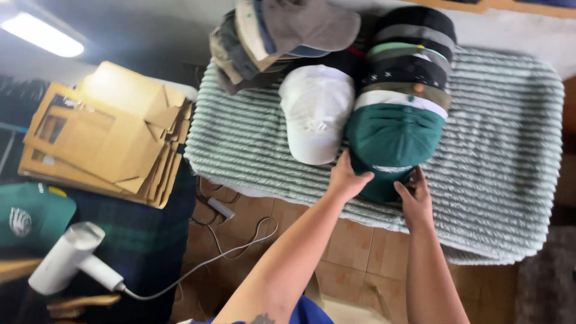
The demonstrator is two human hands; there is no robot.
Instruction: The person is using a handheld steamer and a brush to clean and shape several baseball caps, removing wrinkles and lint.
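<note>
Both hands on the brim of a dark green cap (393,141), front of a stacked row of caps (408,66) on a ribbed pale green mat (498,150). Left hand (347,179) with grip closed on the brim's left edge; right hand (415,201) with fingers curled at its right edge. White cap (316,111) just beside, to the left. Flattened cardboard boxes (108,135) and a white handheld steamer (69,258) well apart at left.

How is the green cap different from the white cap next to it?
The green cap is dark green, and the white cap is plain white. Both hands, left and right, touch the green cap's front edge; no hand touches the white cap. The green cap fronts a long row of nested caps, while the white cap has only dark caps behind it. Both lie brim toward the person on the striped fluffy mat.
</note>
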